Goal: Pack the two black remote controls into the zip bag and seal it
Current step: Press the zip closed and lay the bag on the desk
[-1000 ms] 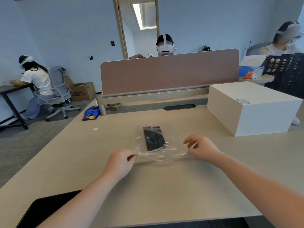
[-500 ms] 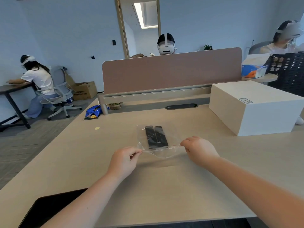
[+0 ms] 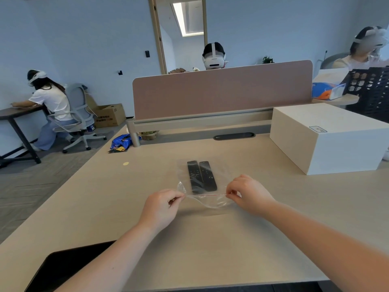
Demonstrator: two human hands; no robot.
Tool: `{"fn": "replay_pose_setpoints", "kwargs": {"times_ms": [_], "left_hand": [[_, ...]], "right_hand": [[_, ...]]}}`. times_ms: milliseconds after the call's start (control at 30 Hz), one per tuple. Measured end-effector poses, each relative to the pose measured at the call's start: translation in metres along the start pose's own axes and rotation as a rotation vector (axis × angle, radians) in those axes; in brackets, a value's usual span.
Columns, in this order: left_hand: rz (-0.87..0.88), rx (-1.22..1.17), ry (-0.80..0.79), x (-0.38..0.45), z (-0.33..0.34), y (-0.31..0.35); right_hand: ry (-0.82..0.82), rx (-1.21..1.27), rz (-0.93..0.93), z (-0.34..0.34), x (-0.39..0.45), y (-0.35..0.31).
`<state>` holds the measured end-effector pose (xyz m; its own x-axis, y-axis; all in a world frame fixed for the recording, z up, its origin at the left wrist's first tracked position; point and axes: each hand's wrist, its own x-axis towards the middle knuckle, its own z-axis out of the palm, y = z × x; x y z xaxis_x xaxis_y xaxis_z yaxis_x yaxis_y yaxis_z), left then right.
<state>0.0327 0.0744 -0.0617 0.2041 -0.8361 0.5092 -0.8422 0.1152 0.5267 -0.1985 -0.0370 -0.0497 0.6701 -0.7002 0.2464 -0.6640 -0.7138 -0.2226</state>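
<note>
Two black remote controls, the left one (image 3: 194,175) and the right one (image 3: 207,175), lie side by side inside a clear zip bag (image 3: 221,169) flat on the light wood desk (image 3: 210,239). The bag's mouth faces me, with a thin red zip line (image 3: 207,195) stretched between my hands. My left hand (image 3: 163,206) pinches the left end of the mouth. My right hand (image 3: 248,194) pinches the right end. Below the red line the near lip of the bag sags open.
A large white box (image 3: 330,138) stands on the desk at the right. A pink-brown divider panel (image 3: 221,91) runs along the desk's far edge. A black flat object (image 3: 67,268) lies at the near left corner. People with headsets sit at other desks.
My hands have pulled the bag's mouth taut and nearly shut; a second ago it gaped wide. The remotes lie deeper in the bag, and my right hand's fingers have closed into a pinch.
</note>
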Motion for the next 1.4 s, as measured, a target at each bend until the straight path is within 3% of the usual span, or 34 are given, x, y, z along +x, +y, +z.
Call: {"fn": "replay_pose_setpoints", "kwargs": {"times_ms": [267, 400, 533, 667, 800, 933, 1067, 1400], "left_hand": [[0.036, 0.047, 0.032, 0.000, 0.001, -0.003], [0.055, 0.071, 0.039, 0.001, 0.002, -0.003], [0.079, 0.113, 0.033, 0.004, 0.004, -0.001], [0.081, 0.089, 0.044, 0.006, 0.003, -0.002], [0.084, 0.037, 0.014, 0.006, 0.007, -0.001], [0.133, 0.072, 0.004, 0.005, 0.010, 0.000], [0.139, 0.082, 0.025, 0.007, 0.008, -0.002], [0.208, 0.270, 0.078, 0.006, 0.002, -0.013]], "right_hand": [[0.093, -0.235, 0.053, 0.000, -0.005, 0.004], [-0.017, -0.193, 0.230, -0.003, -0.010, 0.014], [-0.057, -0.058, 0.274, -0.011, -0.009, 0.015], [0.098, -0.079, 0.149, -0.023, -0.008, 0.003], [0.255, -0.184, -0.138, -0.017, -0.003, -0.021], [0.153, -0.232, -0.284, 0.005, 0.011, -0.045], [0.169, -0.350, -0.290, 0.025, 0.022, -0.063], [0.274, -0.357, -0.242, 0.033, 0.035, -0.067]]}}
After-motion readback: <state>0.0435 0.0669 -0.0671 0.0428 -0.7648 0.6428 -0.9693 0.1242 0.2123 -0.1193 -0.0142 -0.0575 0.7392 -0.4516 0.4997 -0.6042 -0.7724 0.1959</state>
